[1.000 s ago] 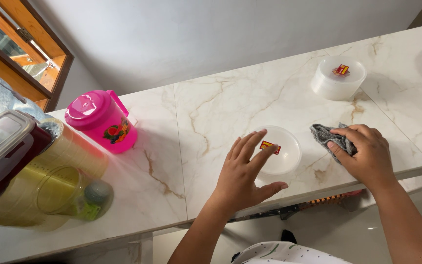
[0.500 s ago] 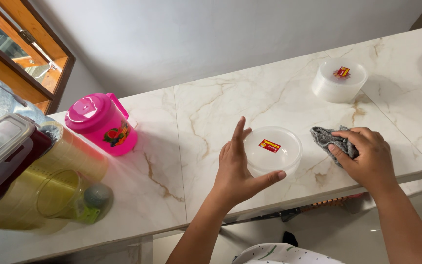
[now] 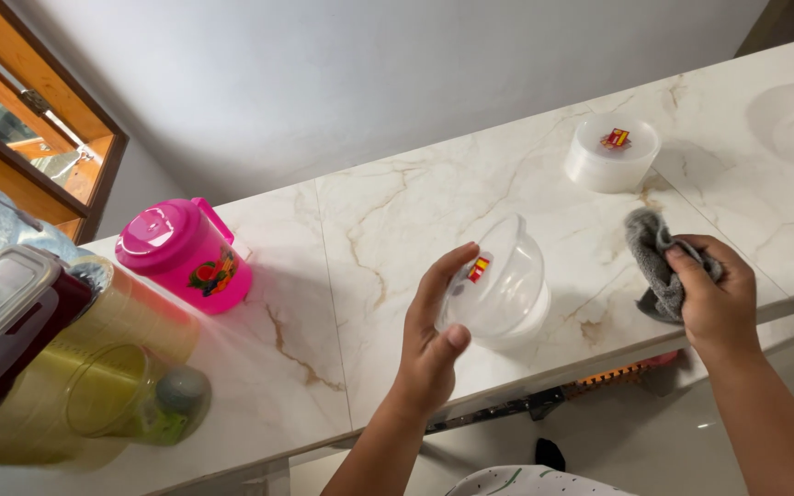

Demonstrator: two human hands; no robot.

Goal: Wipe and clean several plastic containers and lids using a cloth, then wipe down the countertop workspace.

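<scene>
Left hand (image 3: pixel 432 344) pinches tilted clear plastic bowl (image 3: pixel 500 283) w/ fingertips only, right hand (image 3: pixel 714 292) clamped on grey cloth (image 3: pixel 652 262): bowl could slip onto marble surface (image 3: pixel 388 230).

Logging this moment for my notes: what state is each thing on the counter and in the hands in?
Clear bowl: tilted, lifted at one side by the left hand.
Grey cloth: bunched, gripped in the right hand.
Second clear container: upright on the counter, untouched.
Pink jug: upright, lid closed.
Yellow pitcher: lying on its side.
</scene>
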